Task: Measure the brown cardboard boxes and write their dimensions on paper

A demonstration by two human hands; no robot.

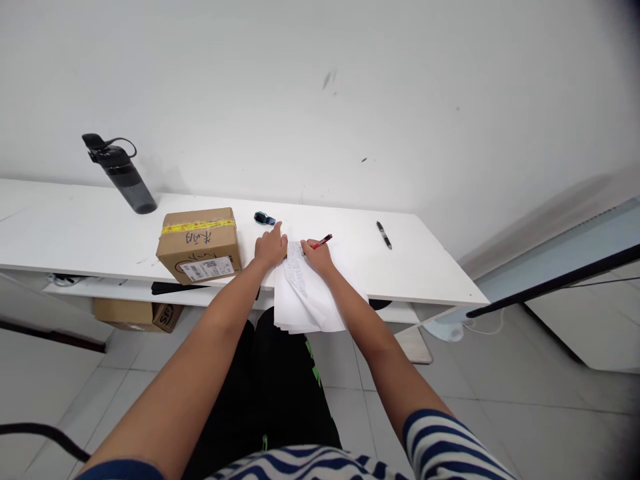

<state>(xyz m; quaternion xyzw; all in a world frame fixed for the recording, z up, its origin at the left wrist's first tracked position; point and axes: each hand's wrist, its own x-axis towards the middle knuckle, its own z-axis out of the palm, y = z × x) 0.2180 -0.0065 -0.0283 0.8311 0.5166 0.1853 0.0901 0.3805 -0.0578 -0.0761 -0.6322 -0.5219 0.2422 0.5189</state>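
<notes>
White sheets of paper (320,312) lie on the white shelf-like desk and hang over its front edge. Dense handwriting covers the upper part of the top sheet. My right hand (319,256) is closed around a red pen with a black end (323,241), its writing end down at the paper by the handwriting. At the paper's upper left edge rests my left hand (271,247), its fingers mostly curled and one finger raised. A small yellow and dark bit shows at that hand's right side; what it is I cannot make out.
Left of my hands stands a taped cardboard box (200,243). A dark water bottle (127,177) is farther left. A small dark blue object (264,218) lies behind my left hand, and a black pen (384,235) to the right. Another carton (137,315) sits below the desk.
</notes>
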